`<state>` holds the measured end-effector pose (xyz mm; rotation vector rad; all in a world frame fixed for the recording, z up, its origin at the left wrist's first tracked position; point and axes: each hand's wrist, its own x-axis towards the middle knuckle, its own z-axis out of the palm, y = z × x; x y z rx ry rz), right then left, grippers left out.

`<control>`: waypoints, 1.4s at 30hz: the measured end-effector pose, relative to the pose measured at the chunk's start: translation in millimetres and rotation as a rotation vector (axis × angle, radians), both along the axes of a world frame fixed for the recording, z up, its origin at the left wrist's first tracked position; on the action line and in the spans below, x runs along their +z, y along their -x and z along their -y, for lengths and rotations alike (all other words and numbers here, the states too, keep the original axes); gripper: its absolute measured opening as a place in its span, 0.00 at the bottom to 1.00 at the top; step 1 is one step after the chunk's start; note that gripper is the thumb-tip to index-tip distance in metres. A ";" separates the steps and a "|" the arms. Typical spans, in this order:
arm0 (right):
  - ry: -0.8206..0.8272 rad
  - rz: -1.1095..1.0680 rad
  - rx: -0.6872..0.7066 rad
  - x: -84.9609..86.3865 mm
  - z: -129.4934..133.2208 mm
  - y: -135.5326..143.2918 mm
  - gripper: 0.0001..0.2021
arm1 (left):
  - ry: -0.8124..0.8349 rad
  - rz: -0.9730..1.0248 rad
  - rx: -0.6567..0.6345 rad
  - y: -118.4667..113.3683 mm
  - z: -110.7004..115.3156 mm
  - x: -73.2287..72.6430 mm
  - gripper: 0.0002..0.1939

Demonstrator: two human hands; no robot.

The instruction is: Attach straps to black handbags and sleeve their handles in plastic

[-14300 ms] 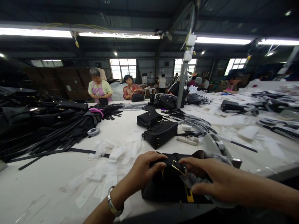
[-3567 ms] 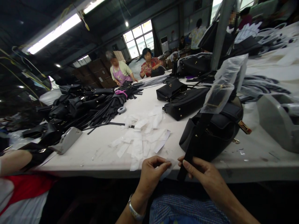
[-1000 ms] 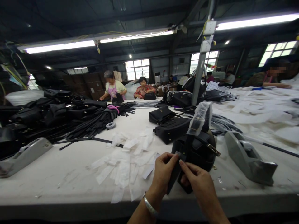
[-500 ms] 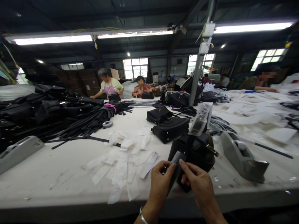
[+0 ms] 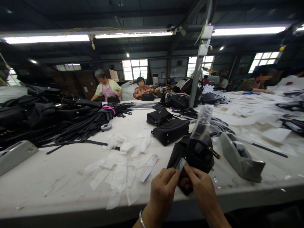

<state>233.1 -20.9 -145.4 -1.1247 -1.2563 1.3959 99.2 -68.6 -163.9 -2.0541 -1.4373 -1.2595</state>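
A black handbag (image 5: 197, 148) with gold hardware leans at the table's near edge, right in front of me. Clear plastic film (image 5: 202, 122) covers its upper strap end. Lower down, a small piece of clear film (image 5: 181, 164) lies over a dark strap at the bag's near side. My left hand (image 5: 162, 188) is closed, thumb and fingers pinching the strap and film from the left. From the right, my right hand (image 5: 201, 183) pinches the film's other edge, thumb close to the left fingertips. The curled fingers hide part of the strap.
Grey tape dispensers stand right (image 5: 242, 158) and left (image 5: 17, 155). Loose white wrapping strips (image 5: 121, 167) lie left of the bag. Two more black bags (image 5: 169, 131) sit beyond. Black straps (image 5: 83, 126) heap up left; a metal post (image 5: 198, 76) rises behind. Co-workers sit or stand across the table.
My left hand has turned, its knuckles now more upward, and its fingertips sit lower on the film. The right hand stays at the film. The whole view has shifted slightly.
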 end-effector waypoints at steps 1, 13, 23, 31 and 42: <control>-0.022 0.039 0.005 1.0 1.4 -0.8 0.25 | -0.016 -0.043 -0.009 0.7 0.2 1.3 0.12; -0.003 0.106 0.101 3.8 2.0 -10.5 0.23 | 0.436 0.754 -0.082 14.1 23.1 7.2 0.15; -0.014 0.053 0.067 -2.1 0.8 -9.1 0.21 | 1.045 1.073 -0.307 11.4 54.6 -1.9 0.20; -0.118 0.192 0.095 -0.9 2.3 -7.8 0.23 | 0.783 0.998 -0.255 2.8 13.8 24.6 0.18; -0.478 0.569 -0.324 12.2 -32.6 -112.5 0.15 | 0.793 1.184 -0.154 -4.1 -6.2 -0.3 0.25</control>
